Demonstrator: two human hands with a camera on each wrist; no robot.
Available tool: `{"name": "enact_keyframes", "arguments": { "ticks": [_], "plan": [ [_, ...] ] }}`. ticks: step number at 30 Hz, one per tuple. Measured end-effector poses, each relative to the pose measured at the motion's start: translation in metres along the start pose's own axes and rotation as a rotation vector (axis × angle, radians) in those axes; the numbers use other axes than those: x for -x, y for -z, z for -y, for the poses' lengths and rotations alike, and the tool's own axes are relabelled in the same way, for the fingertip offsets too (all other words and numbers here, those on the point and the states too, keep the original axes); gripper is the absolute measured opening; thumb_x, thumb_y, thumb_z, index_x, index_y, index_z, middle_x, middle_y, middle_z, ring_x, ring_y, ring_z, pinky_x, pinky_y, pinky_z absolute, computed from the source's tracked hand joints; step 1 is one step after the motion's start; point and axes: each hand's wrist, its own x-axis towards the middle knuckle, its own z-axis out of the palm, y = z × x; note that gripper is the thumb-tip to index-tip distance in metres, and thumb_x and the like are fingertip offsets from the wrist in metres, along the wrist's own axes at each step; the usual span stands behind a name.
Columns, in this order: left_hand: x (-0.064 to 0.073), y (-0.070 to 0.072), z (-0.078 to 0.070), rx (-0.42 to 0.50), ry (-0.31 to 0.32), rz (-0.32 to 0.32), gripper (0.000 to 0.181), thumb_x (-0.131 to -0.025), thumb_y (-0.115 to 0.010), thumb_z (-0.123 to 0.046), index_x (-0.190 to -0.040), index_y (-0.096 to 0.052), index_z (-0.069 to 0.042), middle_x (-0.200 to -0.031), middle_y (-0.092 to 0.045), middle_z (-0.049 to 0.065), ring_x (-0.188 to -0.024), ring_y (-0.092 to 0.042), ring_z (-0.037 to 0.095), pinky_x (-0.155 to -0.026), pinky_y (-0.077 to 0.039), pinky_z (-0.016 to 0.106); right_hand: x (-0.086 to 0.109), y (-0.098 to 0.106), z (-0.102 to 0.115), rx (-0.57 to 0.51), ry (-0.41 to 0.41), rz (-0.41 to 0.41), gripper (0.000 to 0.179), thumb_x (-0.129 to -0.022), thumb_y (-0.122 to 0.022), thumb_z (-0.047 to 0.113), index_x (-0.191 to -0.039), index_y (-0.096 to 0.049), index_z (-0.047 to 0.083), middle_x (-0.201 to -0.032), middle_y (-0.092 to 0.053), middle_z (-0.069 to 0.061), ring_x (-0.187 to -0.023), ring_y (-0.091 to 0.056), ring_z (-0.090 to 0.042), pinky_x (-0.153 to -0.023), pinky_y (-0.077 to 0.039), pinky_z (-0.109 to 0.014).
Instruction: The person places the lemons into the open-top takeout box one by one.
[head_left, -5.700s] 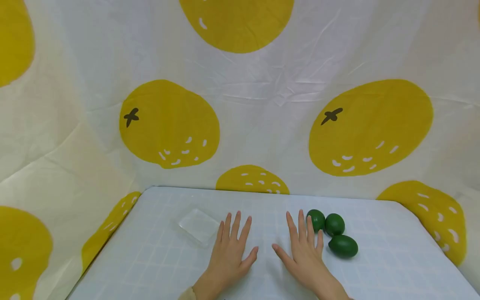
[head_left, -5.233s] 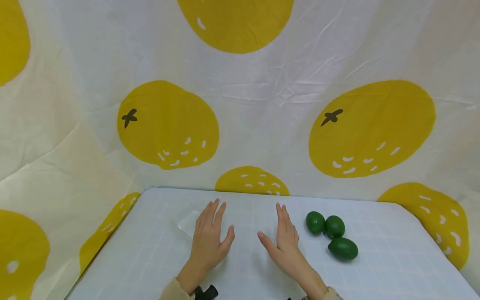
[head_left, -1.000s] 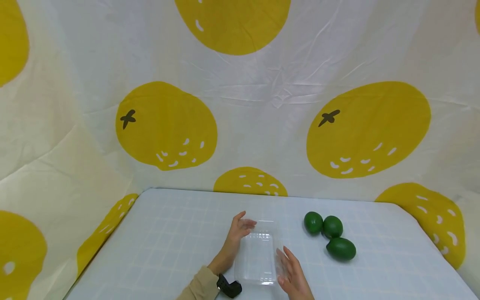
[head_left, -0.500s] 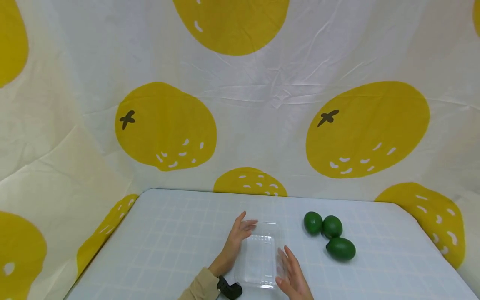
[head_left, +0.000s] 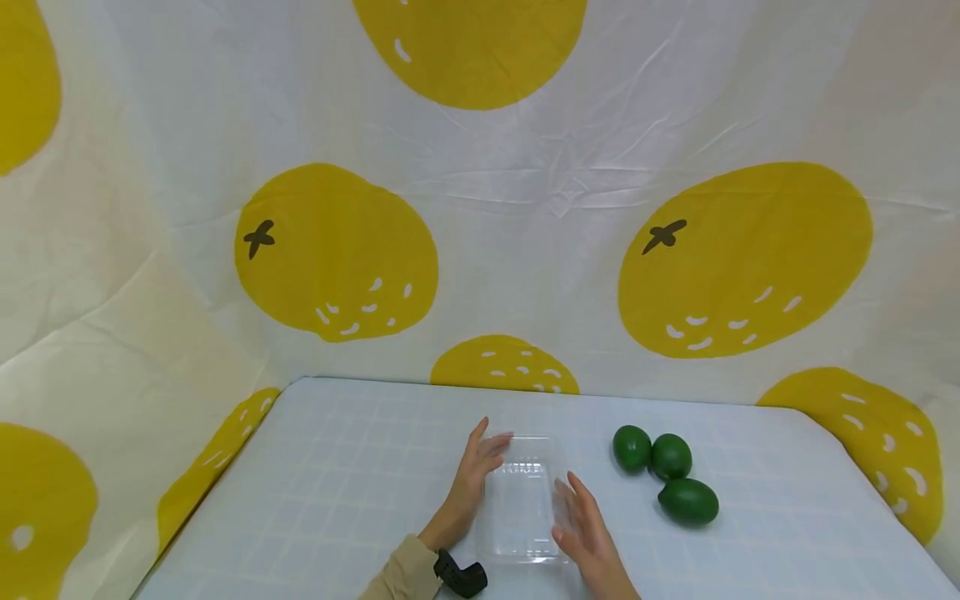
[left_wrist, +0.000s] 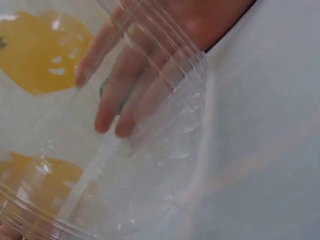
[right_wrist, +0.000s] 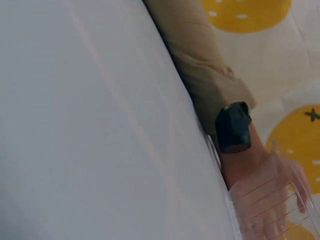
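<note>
A clear plastic box (head_left: 521, 512) lies in the middle of the table between both hands. My left hand (head_left: 467, 477) rests along its left side, fingers extended toward the far corner; the thumb is hidden. At the right side my right hand (head_left: 588, 533) touches the wall with fairly straight fingers, the thumb spread nearer to me. Through the clear plastic box (left_wrist: 165, 150), the left wrist view shows the right hand (left_wrist: 145, 65) with its fingers lying along the wall. The right wrist view has the left hand (right_wrist: 262, 187) behind the plastic box (right_wrist: 270, 200).
Two green fruits (head_left: 632, 448) (head_left: 671, 457) and a third, pointed green fruit (head_left: 688, 502) lie together on the right. A pale checked cloth (head_left: 337, 500) covers the table. Behind it hangs a white curtain (head_left: 525, 275) with yellow fruit prints. The left wrist wears a black device (head_left: 461, 575).
Earlier the box lay at the left and both hands were spread in the air. It now lies between them at the middle. Over the last half second, box and hands shifted slightly away from me.
</note>
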Motion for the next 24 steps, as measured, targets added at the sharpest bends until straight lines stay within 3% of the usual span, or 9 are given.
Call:
{"name": "enact_keyframes", "arguments": {
  "ticks": [3,6,8,10,13,19,22,24],
  "plan": [
    [-0.001,0.001,0.000,0.008,-0.006,0.003,0.069,-0.101,-0.041,-0.019,-0.158,-0.004,-0.008,-0.151,-0.042,0.015,-0.143,-0.032,0.037,-0.116,-0.009,0.062,-0.001,0.002,-0.001,0.018,0.085,-0.004,0.072,-0.098,-0.058,0.015,-0.156,-0.017,0.006,-0.157,-0.027,-0.028,-0.144,-0.023,-0.046,-0.110,-0.035,-0.044],
    [-0.002,0.001,0.001,0.023,-0.037,-0.001,0.068,-0.101,-0.041,-0.017,-0.158,-0.005,-0.005,-0.152,-0.039,0.019,-0.143,-0.030,0.039,-0.116,-0.012,0.061,0.000,0.003,-0.003,0.028,0.204,-0.051,0.067,-0.097,-0.057,0.006,-0.154,-0.022,0.001,-0.152,-0.036,-0.028,-0.141,-0.038,-0.028,-0.103,-0.037,-0.023],
    [-0.002,0.002,0.001,0.036,-0.065,-0.010,0.067,-0.101,-0.040,-0.014,-0.157,-0.006,-0.002,-0.153,-0.036,0.022,-0.144,-0.028,0.040,-0.116,-0.014,0.059,0.001,0.004,-0.005,0.015,0.299,-0.117,0.060,-0.097,-0.055,0.000,-0.150,-0.028,-0.002,-0.145,-0.045,-0.029,-0.133,-0.048,-0.017,-0.098,-0.040,-0.016],
    [-0.002,0.002,0.002,0.039,-0.094,-0.022,0.065,-0.101,-0.039,-0.011,-0.157,-0.007,0.000,-0.155,-0.033,0.023,-0.145,-0.025,0.041,-0.116,-0.016,0.057,0.001,0.007,-0.007,0.034,0.398,-0.210,0.052,-0.096,-0.054,-0.005,-0.145,-0.035,-0.004,-0.136,-0.054,-0.027,-0.122,-0.055,-0.008,-0.094,-0.044,-0.015],
    [-0.002,0.004,0.002,0.040,-0.131,-0.038,0.062,-0.101,-0.036,-0.010,-0.156,-0.009,0.001,-0.157,-0.028,0.023,-0.147,-0.020,0.040,-0.117,-0.014,0.056,0.000,0.015,-0.009,0.078,0.504,-0.341,0.043,-0.095,-0.053,-0.011,-0.136,-0.045,-0.005,-0.124,-0.062,-0.021,-0.110,-0.060,-0.012,-0.091,-0.047,-0.018],
    [0.008,0.012,-0.001,0.024,-0.217,-0.053,0.058,-0.102,-0.034,-0.009,-0.157,-0.016,-0.001,-0.162,-0.018,0.020,-0.150,-0.011,0.038,-0.116,-0.004,0.061,-0.006,0.037,-0.010,0.206,0.631,-0.487,0.036,-0.090,-0.055,-0.017,-0.124,-0.054,-0.006,-0.116,-0.065,-0.016,-0.105,-0.059,-0.013,-0.090,-0.044,-0.017],
    [0.020,0.017,0.001,-0.099,-0.275,-0.045,0.061,-0.100,-0.039,-0.009,-0.158,-0.020,-0.008,-0.164,-0.018,0.012,-0.150,-0.012,0.034,-0.115,-0.005,0.063,-0.010,0.052,-0.011,0.308,0.781,-0.548,0.035,-0.085,-0.057,-0.020,-0.118,-0.057,-0.009,-0.112,-0.065,-0.019,-0.108,-0.058,-0.011,-0.094,-0.042,-0.016],
    [0.028,0.019,0.002,-0.254,-0.402,-0.023,0.065,-0.095,-0.046,-0.010,-0.157,-0.024,-0.007,-0.163,-0.021,0.013,-0.149,-0.016,0.035,-0.113,-0.011,0.065,-0.014,0.064,-0.011,0.392,0.913,-0.599,0.027,-0.085,-0.058,-0.015,-0.112,-0.059,-0.013,-0.109,-0.065,-0.022,-0.110,-0.057,-0.013,-0.098,-0.039,-0.018]
  ]
}}
